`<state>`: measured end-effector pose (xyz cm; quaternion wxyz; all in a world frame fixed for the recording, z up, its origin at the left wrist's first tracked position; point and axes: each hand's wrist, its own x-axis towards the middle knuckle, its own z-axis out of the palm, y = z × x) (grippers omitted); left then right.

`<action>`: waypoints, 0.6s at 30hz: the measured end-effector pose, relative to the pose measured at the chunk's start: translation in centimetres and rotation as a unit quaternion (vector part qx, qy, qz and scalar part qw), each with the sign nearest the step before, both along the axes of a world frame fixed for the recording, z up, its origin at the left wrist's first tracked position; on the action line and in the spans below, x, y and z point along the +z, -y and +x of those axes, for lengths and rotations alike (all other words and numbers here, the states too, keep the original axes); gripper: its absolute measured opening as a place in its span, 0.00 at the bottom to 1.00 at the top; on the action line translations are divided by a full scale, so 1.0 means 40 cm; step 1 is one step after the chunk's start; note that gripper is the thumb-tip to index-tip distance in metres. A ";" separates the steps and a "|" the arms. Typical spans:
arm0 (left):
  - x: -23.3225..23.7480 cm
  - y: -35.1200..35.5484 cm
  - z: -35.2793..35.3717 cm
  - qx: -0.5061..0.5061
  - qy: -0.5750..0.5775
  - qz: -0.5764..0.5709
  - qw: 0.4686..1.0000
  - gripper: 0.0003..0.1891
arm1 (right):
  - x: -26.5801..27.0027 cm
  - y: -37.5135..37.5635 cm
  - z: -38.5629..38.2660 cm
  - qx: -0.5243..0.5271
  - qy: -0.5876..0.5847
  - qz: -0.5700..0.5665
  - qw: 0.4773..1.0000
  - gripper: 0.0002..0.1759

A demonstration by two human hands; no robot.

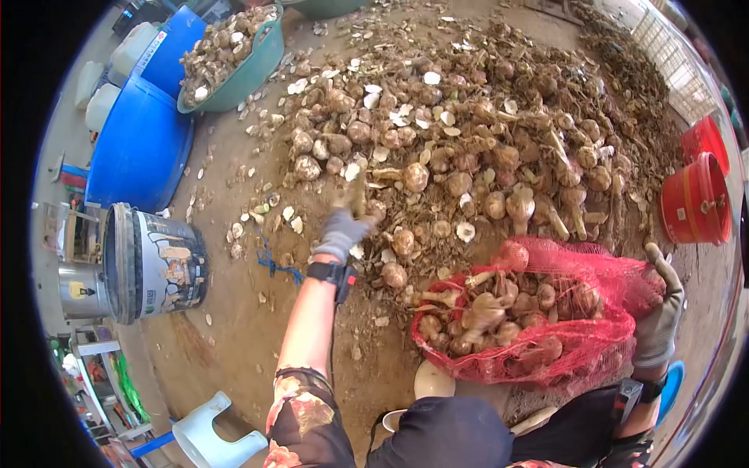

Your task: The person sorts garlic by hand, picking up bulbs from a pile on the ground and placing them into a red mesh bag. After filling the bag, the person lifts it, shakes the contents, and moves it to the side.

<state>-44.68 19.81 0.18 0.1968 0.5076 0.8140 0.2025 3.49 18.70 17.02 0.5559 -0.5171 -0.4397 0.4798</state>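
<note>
My left hand, in a grey and tan glove, reaches to the near left edge of a large heap of brown bulbs. Its fingers are at a bulb by the edge, but whether they grip it cannot be made out. A red mesh bag lies at the near right with its mouth facing left, full of bulbs with dry stems. On the bag's right side, my right hand, gloved as well, is against the netting. Its thumb side points up, and the other fingers are partly hidden behind the mesh.
Blue tubs and a green basket of bulbs stand at the upper left. Below them are a black-rimmed bucket and a pale blue stool. Red buckets stand at the right. Blue string lies on the floor.
</note>
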 end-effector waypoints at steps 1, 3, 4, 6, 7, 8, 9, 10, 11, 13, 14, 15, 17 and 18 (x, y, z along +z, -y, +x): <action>0.020 -0.024 0.035 -0.018 -0.017 -0.107 0.994 0.30 | -0.004 -0.002 0.005 -0.016 -0.024 -0.019 0.999 0.14; 0.119 -0.053 0.119 -0.036 -0.035 -0.211 0.976 0.31 | 0.002 -0.003 -0.002 0.003 -0.025 -0.005 1.000 0.14; 0.132 -0.053 0.141 -0.061 -0.078 -0.242 0.965 0.32 | 0.003 -0.002 -0.005 0.020 -0.027 0.003 0.999 0.14; 0.134 -0.059 0.149 -0.089 -0.122 -0.272 0.950 0.33 | 0.000 -0.004 -0.008 -0.001 -0.069 -0.013 0.998 0.15; 0.116 -0.059 0.150 -0.134 -0.210 -0.282 0.926 0.30 | 0.009 -0.005 -0.019 0.003 -0.059 -0.021 0.998 0.15; 0.094 -0.055 0.148 -0.179 -0.297 -0.291 0.892 0.26 | 0.019 -0.002 -0.034 0.006 -0.048 -0.030 0.998 0.15; 0.074 -0.059 0.136 -0.180 -0.336 -0.269 0.885 0.20 | 0.040 -0.001 -0.054 0.000 -0.044 -0.047 0.998 0.15; 0.058 -0.066 0.123 -0.176 -0.336 -0.268 0.886 0.20 | 0.038 -0.008 -0.046 0.003 -0.044 -0.045 0.998 0.15; 0.060 -0.077 0.119 -0.173 -0.335 -0.277 0.883 0.20 | 0.030 -0.014 -0.030 0.026 -0.091 -0.073 0.993 0.15; 0.061 -0.088 0.106 -0.165 -0.325 -0.286 0.887 0.18 | 0.027 0.002 -0.029 0.042 -0.139 -0.110 0.983 0.14; 0.093 -0.103 0.112 -0.042 -0.218 -0.307 0.925 0.20 | 0.036 0.010 -0.050 0.042 -0.064 -0.075 0.994 0.14; 0.085 -0.130 0.083 -0.030 -0.171 -0.319 0.932 0.20 | 0.044 0.013 -0.058 0.041 0.015 -0.037 0.998 0.14; 0.048 -0.114 0.026 -0.030 -0.123 -0.332 0.935 0.21 | 0.032 0.029 -0.042 0.061 0.136 0.061 0.987 0.14; 0.033 -0.074 0.005 0.011 0.075 -0.154 0.985 0.22 | 0.029 0.032 -0.035 0.088 0.246 0.164 0.951 0.14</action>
